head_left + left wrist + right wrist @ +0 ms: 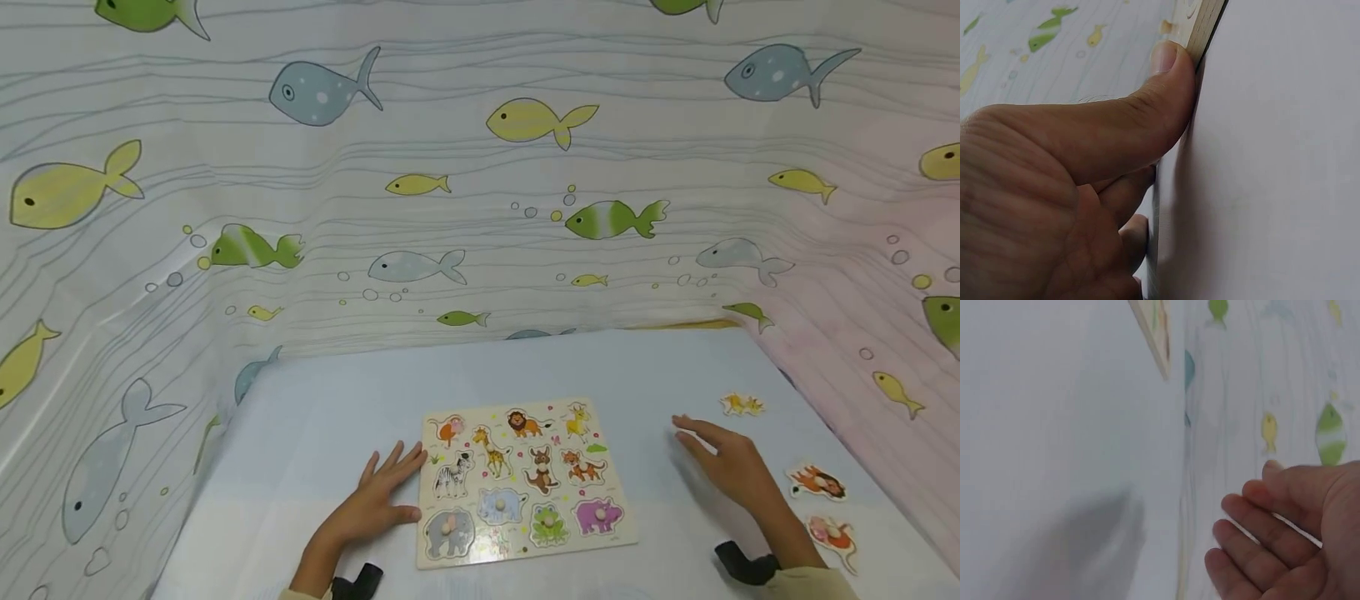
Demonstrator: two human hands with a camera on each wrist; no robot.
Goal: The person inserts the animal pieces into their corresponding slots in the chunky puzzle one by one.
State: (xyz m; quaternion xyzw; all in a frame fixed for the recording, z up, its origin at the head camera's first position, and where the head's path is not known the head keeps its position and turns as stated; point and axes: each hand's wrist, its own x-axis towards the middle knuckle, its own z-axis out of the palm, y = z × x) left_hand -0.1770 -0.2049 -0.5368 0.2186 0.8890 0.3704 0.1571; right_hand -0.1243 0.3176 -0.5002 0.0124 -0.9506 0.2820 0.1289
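A wooden animal puzzle board (555, 417) lies flat on the table. Knobs show on its bottom-row grey elephant (459, 537), frog (549, 527) and purple hippo (598, 518). My left hand (378, 496) rests at the board's left side with fingers spread; in the left wrist view the thumb (1175, 81) touches the board's side edge (1200, 34). To the board's right, my right hand (723, 467) is held above the table, fingers loosely extended with nothing in them. A small yellow animal piece (742, 405) lies just beyond its fingertips.
Along the table's right side lie a lion piece (817, 482) and a monkey piece (834, 537), close to my right forearm. The white tabletop (337, 408) meets a fish-patterned curtain (450, 225) at the back and sides. Each wrist wears a black band.
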